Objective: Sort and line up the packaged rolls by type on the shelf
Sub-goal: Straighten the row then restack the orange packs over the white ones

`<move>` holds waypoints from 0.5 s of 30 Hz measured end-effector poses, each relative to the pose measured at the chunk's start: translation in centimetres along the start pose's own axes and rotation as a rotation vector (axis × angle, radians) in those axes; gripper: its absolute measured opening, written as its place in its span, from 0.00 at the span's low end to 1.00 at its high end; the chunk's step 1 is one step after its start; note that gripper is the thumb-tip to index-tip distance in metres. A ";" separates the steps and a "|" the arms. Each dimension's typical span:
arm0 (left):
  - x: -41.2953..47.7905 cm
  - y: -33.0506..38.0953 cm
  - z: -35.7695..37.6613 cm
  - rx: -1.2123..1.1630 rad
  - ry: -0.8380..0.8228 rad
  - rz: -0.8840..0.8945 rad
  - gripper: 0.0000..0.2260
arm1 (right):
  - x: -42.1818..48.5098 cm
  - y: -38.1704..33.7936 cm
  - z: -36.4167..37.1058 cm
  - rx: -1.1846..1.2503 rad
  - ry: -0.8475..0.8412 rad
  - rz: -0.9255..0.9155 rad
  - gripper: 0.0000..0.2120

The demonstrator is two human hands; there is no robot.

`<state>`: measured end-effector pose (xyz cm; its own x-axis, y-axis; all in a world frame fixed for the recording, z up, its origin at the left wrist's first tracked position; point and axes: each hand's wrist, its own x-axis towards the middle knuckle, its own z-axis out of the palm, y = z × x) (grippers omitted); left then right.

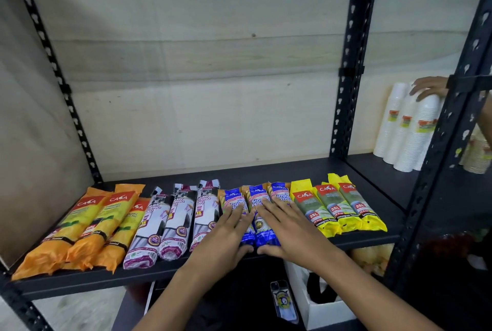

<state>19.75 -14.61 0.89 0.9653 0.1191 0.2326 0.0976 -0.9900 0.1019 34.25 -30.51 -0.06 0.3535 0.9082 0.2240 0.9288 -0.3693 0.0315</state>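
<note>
Packaged rolls lie side by side on a black shelf (372,237), grouped by type. From the left: three orange rolls (80,227), three white and purple drawstring rolls (170,224), three blue rolls (259,227), three yellow rolls (343,211). My left hand (226,232) lies flat, fingers apart, on the left blue roll. My right hand (290,227) lies flat on the middle and right blue rolls, thumb at the shelf's front edge. Neither hand grips anything.
Black perforated uprights (348,64) frame the shelf. Stacks of white cups (407,128) stand in the bay to the right, with another person's hand (428,88) on them. Below the shelf sit a white box (319,309) and a phone (283,301).
</note>
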 end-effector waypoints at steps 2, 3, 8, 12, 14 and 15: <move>0.0 -0.2 0.1 -0.019 0.001 0.003 0.34 | 0.2 0.2 -0.2 -0.005 -0.017 -0.003 0.47; 0.1 -0.2 0.1 -0.025 -0.006 0.002 0.34 | 0.3 0.3 -0.2 0.003 -0.021 -0.004 0.49; 0.2 -0.2 0.1 -0.046 -0.018 0.001 0.33 | 0.6 0.3 -0.4 0.012 -0.045 0.012 0.52; 0.2 -0.2 0.3 -0.054 -0.015 0.000 0.34 | 0.5 0.3 -0.1 0.028 -0.039 0.017 0.55; 0.1 -0.3 0.3 -0.058 -0.002 0.004 0.34 | 0.6 0.4 -0.1 0.031 -0.040 0.014 0.55; 0.1 -0.3 0.4 -0.059 0.005 0.004 0.34 | 0.6 0.4 -0.1 0.034 -0.043 0.011 0.55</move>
<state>19.92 -14.28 0.52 0.9644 0.1157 0.2380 0.0791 -0.9843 0.1579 34.81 -30.17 0.22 0.3677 0.9120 0.1819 0.9277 -0.3732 -0.0043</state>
